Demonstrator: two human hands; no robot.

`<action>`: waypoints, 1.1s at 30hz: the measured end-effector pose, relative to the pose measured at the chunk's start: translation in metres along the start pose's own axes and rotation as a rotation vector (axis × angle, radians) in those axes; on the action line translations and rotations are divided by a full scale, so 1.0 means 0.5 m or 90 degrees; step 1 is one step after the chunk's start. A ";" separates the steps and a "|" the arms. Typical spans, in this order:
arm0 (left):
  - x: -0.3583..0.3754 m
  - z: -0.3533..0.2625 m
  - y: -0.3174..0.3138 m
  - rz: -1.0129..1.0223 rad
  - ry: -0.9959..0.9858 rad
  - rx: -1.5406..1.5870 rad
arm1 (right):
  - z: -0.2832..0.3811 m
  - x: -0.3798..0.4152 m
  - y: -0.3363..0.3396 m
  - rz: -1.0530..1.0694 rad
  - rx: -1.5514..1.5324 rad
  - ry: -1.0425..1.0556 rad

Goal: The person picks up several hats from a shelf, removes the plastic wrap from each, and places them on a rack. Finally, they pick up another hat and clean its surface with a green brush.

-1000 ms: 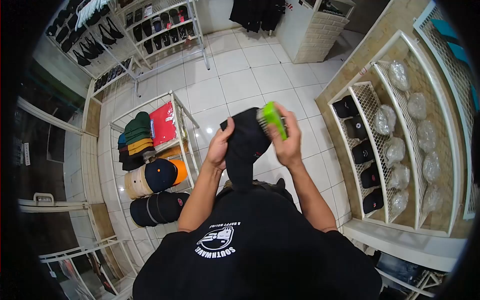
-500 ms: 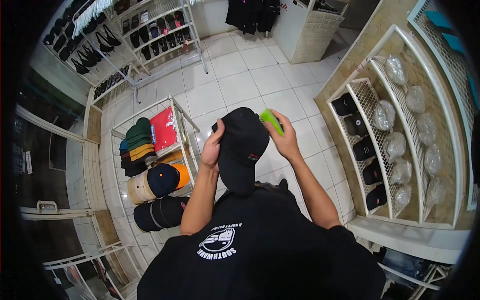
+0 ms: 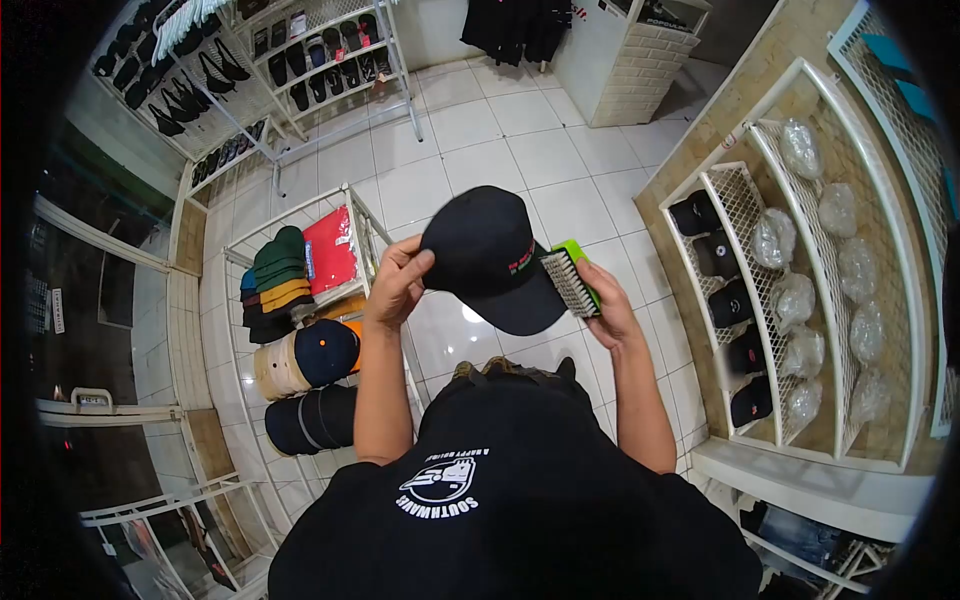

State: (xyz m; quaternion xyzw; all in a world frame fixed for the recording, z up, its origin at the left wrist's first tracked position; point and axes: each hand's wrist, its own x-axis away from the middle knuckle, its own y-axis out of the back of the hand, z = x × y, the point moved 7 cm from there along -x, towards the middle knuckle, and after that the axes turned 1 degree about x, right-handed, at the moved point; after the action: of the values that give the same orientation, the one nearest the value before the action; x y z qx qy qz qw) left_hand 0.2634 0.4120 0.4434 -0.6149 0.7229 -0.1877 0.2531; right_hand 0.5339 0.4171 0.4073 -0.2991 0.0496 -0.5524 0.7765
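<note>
A black baseball cap with small red and green lettering on its front is held up before my chest, its brim pointing down and to the right. My left hand pinches the cap's left edge between thumb and fingers. In my right hand is a green scrub brush, gripped along its right side. Pale bristles face the cap, right beside the brim and front panel.
At left, a white wire rack carries stacked caps and a red packet. White mesh shelves at right hold black caps and plastic-wrapped bundles. Sandals fill a far rack. White tiles cover the floor.
The cap has turned so its front and brim swing to the right. My left hand shifted left along its edge. The brush has rotated, showing its bristles, and sits lower by the brim.
</note>
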 end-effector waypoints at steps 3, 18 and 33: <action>0.005 0.025 -0.020 0.026 0.082 -0.122 | 0.034 0.004 0.000 -0.012 0.104 0.012; -0.008 0.116 -0.091 -0.026 0.136 -0.058 | 0.105 0.001 -0.137 -0.152 0.639 0.563; 0.042 0.080 -0.105 0.080 0.192 -0.144 | 0.093 -0.084 -0.116 -0.075 0.683 0.433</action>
State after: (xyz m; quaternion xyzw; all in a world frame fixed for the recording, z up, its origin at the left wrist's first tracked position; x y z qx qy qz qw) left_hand 0.3267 0.3840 0.4390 -0.5580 0.8060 -0.1795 0.0824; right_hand 0.4883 0.4611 0.4646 0.3214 -0.0065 -0.6065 0.7272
